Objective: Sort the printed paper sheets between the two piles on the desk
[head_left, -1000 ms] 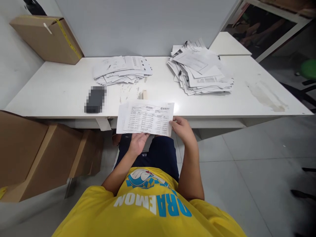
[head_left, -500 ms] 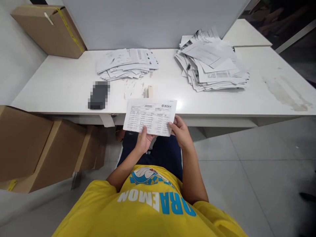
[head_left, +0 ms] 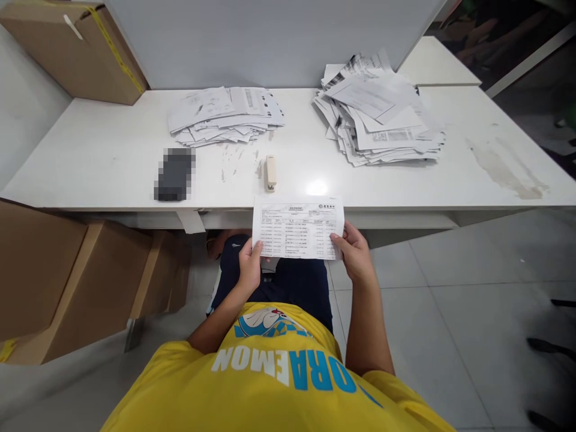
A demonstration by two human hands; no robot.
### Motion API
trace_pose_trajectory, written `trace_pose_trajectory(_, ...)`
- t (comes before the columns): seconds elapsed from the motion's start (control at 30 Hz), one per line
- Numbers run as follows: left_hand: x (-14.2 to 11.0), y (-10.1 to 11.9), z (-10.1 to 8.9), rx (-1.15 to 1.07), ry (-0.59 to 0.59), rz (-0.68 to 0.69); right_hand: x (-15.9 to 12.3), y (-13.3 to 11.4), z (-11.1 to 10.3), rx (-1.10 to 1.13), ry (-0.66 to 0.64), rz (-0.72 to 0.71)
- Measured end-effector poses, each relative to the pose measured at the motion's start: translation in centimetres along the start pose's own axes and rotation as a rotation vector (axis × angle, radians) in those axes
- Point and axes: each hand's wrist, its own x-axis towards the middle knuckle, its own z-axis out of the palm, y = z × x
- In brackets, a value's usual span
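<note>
Holding printed paper (head_left: pixel 297 228) nearly level above the lap (head_left: pixel 310 282), its far edge overlapping the front of the bench (head_left: pixel 112 162) in view; cannot tell whether touching there, or whether one sheet or several. Pinching the lower left corner with the left hand (head_left: pixel 250 264), thumb on top; gripping the right side with the right hand (head_left: pixel 357 258), thumb over the print, fingers mostly hidden behind; closed down to the paper's thickness on either side. Probably at the step of straightening or checking the paper. For the next move, likely calling for aligned edges and one hand freed without letting the paper sag. Facing a cream stapler (head_left: pixel 270 173) just past the far edge, easily nudged by a forward push. Finding bare bench around it and rightward, up to a loose, ragged right-hand heap (head_left: pixel 378 120); tighter to the left, between a dark pixelated object (head_left: pixel 175 174) near the front edge and a lower stack (head_left: pixel 225 117) behind. Stopped at the back by a pale partition (head_left: pixel 270 42). Below bench level, hemmed in leftward by cardboard cartons (head_left: pixel 90 270), freer rightward over tiled floor (head_left: pixel 405 318).
</note>
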Motion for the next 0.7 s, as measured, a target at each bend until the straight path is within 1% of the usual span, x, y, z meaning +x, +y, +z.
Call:
trace_pose_trajectory(0.1, 0.7, 0.4, 0.2, 0.117, -0.020, 0.061, 0.7, 0.1, -0.1, -0.043, 0.019, -0.033)
trace_pose_trajectory(0.17, 1.2, 0.6, 0.4, 0.156, -0.027, 0.069, 1.1, 0.2, -0.1, -0.053, 0.038, -0.045)
trace_pose_trajectory(0.33, 2.3, 0.9, 0.9, 0.166, -0.055, 0.025, 1.8, 0.3, -0.3, -0.013, 0.073, -0.012)
trace_pose_trajectory(0.5, 2.9, 1.2, 0.9, 0.176, -0.061, 0.008, 2.3, 0.6, -0.1, -0.038, 0.151, -0.001)
trace_pose_trajectory(0.7, 3.0, 1.9, 0.8, 0.218, -0.108, -0.002, 2.6, 1.1, -0.1, -0.071, 0.142, -0.038)
